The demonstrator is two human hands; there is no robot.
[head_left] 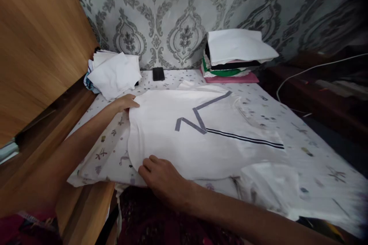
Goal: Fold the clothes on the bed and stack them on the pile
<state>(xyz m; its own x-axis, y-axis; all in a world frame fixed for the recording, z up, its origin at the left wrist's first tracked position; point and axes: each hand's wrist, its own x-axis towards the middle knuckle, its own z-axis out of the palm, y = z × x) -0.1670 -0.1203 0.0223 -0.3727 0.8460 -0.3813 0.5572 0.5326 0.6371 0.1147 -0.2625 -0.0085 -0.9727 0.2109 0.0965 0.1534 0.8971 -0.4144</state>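
A white shirt [161,134] with dark striped lines lies spread flat on the patterned sheet [310,153], its hem end to the left and a sleeve bunched at the lower right. At the far left corner of the hem, my left hand [126,103] pinches the fabric between thumb and fingers. My right hand [161,174] has its fingers curled closed on the near edge of the same shirt, close to the near hem corner.
Folded white cloths [115,74] are piled at the back left, beside a small black item [158,74]. A taller stack of folded clothes [235,49] stands at the back right. A wooden panel [37,38] rises at left; a white cable [310,68] runs at right.
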